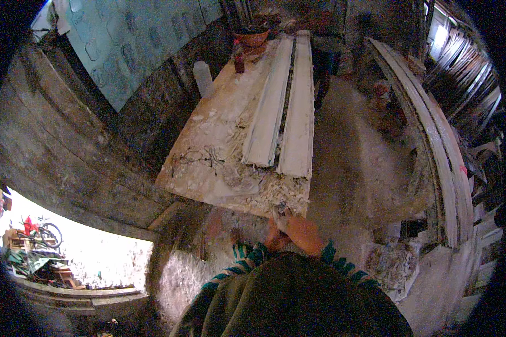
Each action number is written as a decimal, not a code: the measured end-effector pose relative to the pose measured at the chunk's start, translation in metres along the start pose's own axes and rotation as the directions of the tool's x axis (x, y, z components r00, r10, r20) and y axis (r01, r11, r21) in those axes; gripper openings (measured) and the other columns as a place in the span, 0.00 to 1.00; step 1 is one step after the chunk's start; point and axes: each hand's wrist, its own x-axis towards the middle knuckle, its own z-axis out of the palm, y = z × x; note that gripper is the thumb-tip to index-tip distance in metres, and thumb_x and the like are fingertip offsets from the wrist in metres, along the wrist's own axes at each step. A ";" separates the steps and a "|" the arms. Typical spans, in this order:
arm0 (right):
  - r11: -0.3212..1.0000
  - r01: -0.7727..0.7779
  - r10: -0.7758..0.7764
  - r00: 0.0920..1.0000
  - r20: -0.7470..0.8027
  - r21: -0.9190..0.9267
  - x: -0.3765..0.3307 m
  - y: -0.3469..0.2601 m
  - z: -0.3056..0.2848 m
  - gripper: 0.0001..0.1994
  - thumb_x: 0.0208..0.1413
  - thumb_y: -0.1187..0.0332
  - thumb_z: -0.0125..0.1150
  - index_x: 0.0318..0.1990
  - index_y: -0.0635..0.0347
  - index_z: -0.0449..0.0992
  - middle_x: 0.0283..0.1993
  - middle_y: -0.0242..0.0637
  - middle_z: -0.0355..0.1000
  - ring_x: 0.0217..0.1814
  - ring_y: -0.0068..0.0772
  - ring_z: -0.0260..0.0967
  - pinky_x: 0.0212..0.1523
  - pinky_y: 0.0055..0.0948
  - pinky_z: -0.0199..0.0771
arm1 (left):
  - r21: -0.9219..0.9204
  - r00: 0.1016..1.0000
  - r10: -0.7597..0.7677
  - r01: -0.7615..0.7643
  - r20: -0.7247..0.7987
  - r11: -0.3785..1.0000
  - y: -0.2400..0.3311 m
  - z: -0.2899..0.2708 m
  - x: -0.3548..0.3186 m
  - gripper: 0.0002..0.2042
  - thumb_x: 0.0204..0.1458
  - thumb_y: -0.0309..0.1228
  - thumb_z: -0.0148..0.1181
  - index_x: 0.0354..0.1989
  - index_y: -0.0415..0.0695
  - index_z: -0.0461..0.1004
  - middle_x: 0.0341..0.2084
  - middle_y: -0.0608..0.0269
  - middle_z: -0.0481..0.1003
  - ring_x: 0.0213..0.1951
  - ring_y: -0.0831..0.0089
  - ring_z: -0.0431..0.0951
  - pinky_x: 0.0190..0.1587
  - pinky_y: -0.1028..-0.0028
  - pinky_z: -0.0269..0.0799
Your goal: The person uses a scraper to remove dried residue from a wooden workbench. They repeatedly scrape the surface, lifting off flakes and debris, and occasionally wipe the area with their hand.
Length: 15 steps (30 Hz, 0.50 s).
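Observation:
My left hand (274,239) and my right hand (301,231) are close together at the near right corner of the table (208,126). Their fingers are drawn in around something small and greyish, too dim and grainy to name. Crumbly white scraps (284,191) lie on the tabletop just beyond the fingertips. Past them, two long, pale moulded strips, a left one (270,106) and a right one (296,112), run lengthwise side by side with a dark gap between them.
A thin dark wire (205,158) lies tangled on the table's left part. Farther back stand a whitish plastic container (203,78), a red bottle (239,60) and an orange basin (251,39). More long strips (433,129) rest along the right side. A low wall (78,146) borders the left.

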 end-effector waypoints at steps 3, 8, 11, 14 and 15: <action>0.996 0.051 -0.053 0.998 -0.030 -0.074 0.004 -0.004 -0.010 0.22 0.58 0.58 0.48 0.55 0.64 0.67 0.36 0.56 0.73 0.33 0.52 0.74 0.32 0.45 0.76 | 0.008 1.000 0.003 -0.003 0.008 1.000 0.001 -0.001 -0.001 0.31 0.57 0.62 0.30 0.50 0.49 0.68 0.44 0.59 0.73 0.47 0.61 0.73 0.47 0.59 0.71; 0.998 0.046 -0.055 0.968 0.246 0.040 -0.025 -0.007 -0.045 0.21 0.58 0.60 0.47 0.55 0.66 0.66 0.39 0.54 0.73 0.39 0.56 0.73 0.37 0.49 0.74 | 0.007 1.000 0.005 -0.005 0.007 1.000 -0.001 -0.003 -0.005 0.31 0.57 0.62 0.30 0.50 0.49 0.68 0.44 0.59 0.73 0.47 0.61 0.73 0.47 0.59 0.71; 0.991 -0.111 0.127 0.945 0.303 -0.070 -0.042 -0.004 -0.031 0.21 0.59 0.63 0.45 0.55 0.67 0.65 0.41 0.54 0.73 0.40 0.57 0.72 0.40 0.51 0.73 | 0.002 1.000 0.006 -0.006 0.014 1.000 -0.003 -0.004 -0.004 0.31 0.58 0.62 0.30 0.50 0.49 0.68 0.45 0.59 0.73 0.47 0.61 0.73 0.47 0.59 0.71; 0.993 0.064 -0.061 0.998 -0.035 0.096 -0.032 0.003 0.004 0.21 0.58 0.65 0.44 0.57 0.66 0.65 0.42 0.54 0.72 0.40 0.56 0.72 0.40 0.50 0.73 | 0.007 1.000 0.002 -0.002 0.016 1.000 -0.004 -0.005 -0.002 0.31 0.58 0.62 0.30 0.50 0.49 0.68 0.45 0.59 0.73 0.47 0.60 0.73 0.48 0.59 0.71; 0.968 0.199 -0.163 0.961 -0.222 0.153 -0.027 0.008 0.011 0.21 0.58 0.66 0.44 0.58 0.66 0.64 0.42 0.54 0.72 0.39 0.55 0.72 0.40 0.50 0.73 | 0.009 1.000 -0.006 0.006 0.015 1.000 -0.005 -0.006 -0.002 0.31 0.58 0.62 0.30 0.50 0.49 0.68 0.45 0.59 0.73 0.47 0.60 0.73 0.48 0.59 0.71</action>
